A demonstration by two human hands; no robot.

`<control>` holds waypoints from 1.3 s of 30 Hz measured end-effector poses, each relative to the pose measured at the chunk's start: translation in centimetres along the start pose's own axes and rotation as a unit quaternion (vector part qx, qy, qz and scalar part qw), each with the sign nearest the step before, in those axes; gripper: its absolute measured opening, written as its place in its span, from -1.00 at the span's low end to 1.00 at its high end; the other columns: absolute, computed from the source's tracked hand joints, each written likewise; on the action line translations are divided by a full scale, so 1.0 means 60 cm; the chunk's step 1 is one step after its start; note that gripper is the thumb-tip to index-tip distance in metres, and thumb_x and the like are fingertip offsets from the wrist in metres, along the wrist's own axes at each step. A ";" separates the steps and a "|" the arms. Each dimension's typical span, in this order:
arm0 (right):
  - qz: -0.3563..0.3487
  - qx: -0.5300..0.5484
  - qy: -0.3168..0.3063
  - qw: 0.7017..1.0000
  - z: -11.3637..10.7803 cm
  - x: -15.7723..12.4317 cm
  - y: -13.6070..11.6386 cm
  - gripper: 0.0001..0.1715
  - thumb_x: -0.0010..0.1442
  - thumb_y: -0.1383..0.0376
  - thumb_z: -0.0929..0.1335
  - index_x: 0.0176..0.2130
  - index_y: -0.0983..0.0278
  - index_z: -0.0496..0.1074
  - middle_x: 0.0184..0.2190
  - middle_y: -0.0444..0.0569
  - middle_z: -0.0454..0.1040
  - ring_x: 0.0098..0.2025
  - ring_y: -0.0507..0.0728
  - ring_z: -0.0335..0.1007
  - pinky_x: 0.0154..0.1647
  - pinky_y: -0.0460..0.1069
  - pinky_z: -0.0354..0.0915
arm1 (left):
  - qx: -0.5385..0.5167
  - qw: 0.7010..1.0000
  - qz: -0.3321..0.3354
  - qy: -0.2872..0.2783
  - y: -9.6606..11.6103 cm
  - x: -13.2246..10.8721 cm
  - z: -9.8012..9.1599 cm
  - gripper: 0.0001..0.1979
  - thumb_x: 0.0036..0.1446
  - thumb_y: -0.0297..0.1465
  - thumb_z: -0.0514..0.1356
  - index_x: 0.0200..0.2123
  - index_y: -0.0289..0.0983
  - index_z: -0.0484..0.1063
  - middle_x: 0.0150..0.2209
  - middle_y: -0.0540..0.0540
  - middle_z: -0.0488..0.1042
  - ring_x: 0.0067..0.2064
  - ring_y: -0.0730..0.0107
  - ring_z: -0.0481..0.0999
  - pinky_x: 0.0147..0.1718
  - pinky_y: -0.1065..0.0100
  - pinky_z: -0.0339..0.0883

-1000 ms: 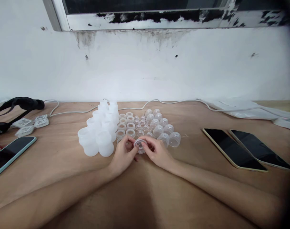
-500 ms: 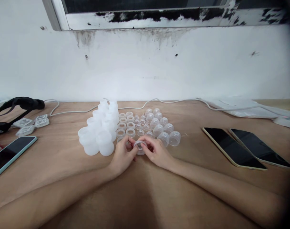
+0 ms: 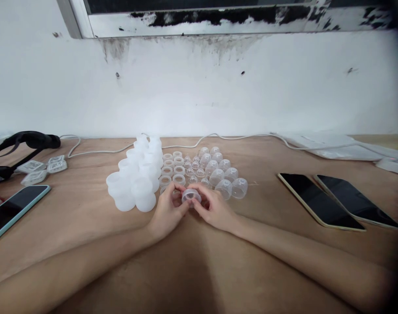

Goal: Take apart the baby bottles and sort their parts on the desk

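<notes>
My left hand [image 3: 168, 209] and my right hand [image 3: 214, 207] meet at the middle of the wooden table [image 3: 199, 270], both pinching one small clear plastic cap [image 3: 191, 196] between fingertips. Just beyond them lie rows of parts: frosted white cups [image 3: 135, 181] on the left, small clear rings [image 3: 173, 168] in the middle, tiny domes [image 3: 194, 168] and larger clear domes [image 3: 227, 179] on the right. Both forearms rest on the table.
Two dark phones [image 3: 320, 200] [image 3: 356, 200] lie at the right, another phone [image 3: 12, 209] at the left edge. A black strap [image 3: 22, 141] and small packets [image 3: 42, 168] sit far left. A white cable [image 3: 218, 138] runs along the wall; papers [image 3: 333, 146] lie far right.
The clear cap has been turned and lifted slightly between the fingertips of both hands. The arms stay where they were; the view shifted a little downward.
</notes>
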State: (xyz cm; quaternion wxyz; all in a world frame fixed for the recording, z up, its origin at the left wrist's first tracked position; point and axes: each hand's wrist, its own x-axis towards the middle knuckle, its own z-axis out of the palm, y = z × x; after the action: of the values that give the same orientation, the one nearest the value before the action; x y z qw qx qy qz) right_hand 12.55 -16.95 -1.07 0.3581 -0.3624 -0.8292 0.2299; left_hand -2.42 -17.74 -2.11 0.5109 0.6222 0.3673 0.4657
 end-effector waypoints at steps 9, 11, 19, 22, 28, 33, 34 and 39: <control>0.025 -0.008 0.005 1.000 0.007 0.000 0.004 -0.73 0.06 0.38 0.19 -0.17 0.32 0.21 -0.44 -0.12 0.31 -0.50 -0.06 0.19 -0.47 -0.16 0.15 | 0.019 1.000 -0.008 -0.008 -0.001 0.003 -0.003 -0.75 -0.02 -0.42 0.10 -0.34 -0.35 0.03 -0.39 -0.03 0.22 -0.45 0.59 0.27 -0.63 0.57 0.17; 0.026 -0.009 0.004 1.000 0.006 0.000 0.002 -0.74 0.07 0.37 0.19 -0.17 0.33 0.21 -0.39 -0.10 0.32 -0.47 -0.06 0.21 -0.45 -0.16 0.17 | 0.023 1.000 -0.004 -0.002 0.002 0.003 -0.002 -0.75 -0.02 -0.41 0.09 -0.33 -0.35 0.04 -0.37 -0.04 0.21 -0.44 0.57 0.26 -0.63 0.55 0.18; -0.024 -0.014 0.037 0.999 0.003 -0.001 0.000 -0.73 0.11 0.36 0.17 -0.15 0.35 0.23 -0.36 -0.11 0.33 -0.48 -0.11 0.19 -0.45 -0.20 0.16 | 0.034 0.998 0.053 0.019 0.008 -0.003 0.001 -0.81 0.00 -0.45 0.06 -0.30 -0.39 0.10 -0.32 -0.09 0.21 -0.32 0.52 0.30 -0.47 0.50 0.28; -0.013 -0.024 0.030 0.999 0.005 0.000 0.002 -0.75 0.09 0.38 0.17 -0.19 0.35 0.27 -0.41 -0.12 0.33 -0.50 -0.09 0.18 -0.48 -0.18 0.14 | 0.061 0.997 0.031 0.024 0.004 -0.001 -0.001 -0.80 -0.02 -0.42 0.08 -0.35 -0.38 0.10 -0.39 -0.06 0.22 -0.44 0.56 0.28 -0.59 0.52 0.24; 0.000 -0.015 0.024 1.000 0.006 0.000 0.000 -0.76 0.08 0.38 0.18 -0.21 0.36 0.27 -0.48 -0.11 0.32 -0.55 -0.08 0.17 -0.51 -0.16 0.15 | 0.089 0.996 0.023 0.010 -0.003 0.001 -0.004 -0.78 0.02 -0.35 0.06 -0.35 -0.34 0.05 -0.44 -0.03 0.22 -0.53 0.60 0.24 -0.67 0.54 0.16; 0.022 0.031 0.057 0.998 0.005 0.000 0.001 -0.73 0.10 0.37 0.18 -0.16 0.33 0.27 -0.36 -0.08 0.35 -0.58 -0.10 0.20 -0.56 -0.16 0.19 | 0.233 0.966 0.106 -0.021 0.030 -0.018 -0.001 -0.74 0.10 -0.32 -0.01 -0.17 -0.34 0.10 -0.20 -0.14 0.22 -0.19 0.46 0.27 -0.42 0.51 0.28; 0.042 0.051 0.057 0.996 0.004 0.001 0.002 -0.72 0.11 0.35 0.18 -0.15 0.33 0.27 -0.39 -0.07 0.35 -0.62 -0.10 0.20 -0.60 -0.16 0.18 | 0.291 0.948 0.123 -0.031 0.044 -0.028 -0.002 -0.68 0.09 -0.33 0.00 -0.09 -0.33 0.09 -0.14 -0.16 0.19 -0.12 0.43 0.23 -0.31 0.47 0.28; 0.116 0.168 0.000 0.979 -0.001 0.004 0.001 -0.59 0.16 0.17 0.15 -0.05 0.35 0.13 -0.66 -0.11 0.24 -0.71 -0.03 0.14 -0.76 -0.14 0.10 | 0.518 0.786 0.335 0.044 0.114 -0.089 -0.050 -0.51 -0.07 -0.48 0.13 -0.02 -0.33 0.07 -0.02 -0.19 0.08 0.01 0.31 0.13 -0.06 0.32 0.14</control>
State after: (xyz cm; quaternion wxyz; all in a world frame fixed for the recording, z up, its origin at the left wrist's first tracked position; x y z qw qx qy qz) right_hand 12.51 -16.72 -0.97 0.3851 -0.3907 -0.7308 0.4062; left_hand -6.99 -23.28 3.59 -0.0926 0.8564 0.3436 0.3742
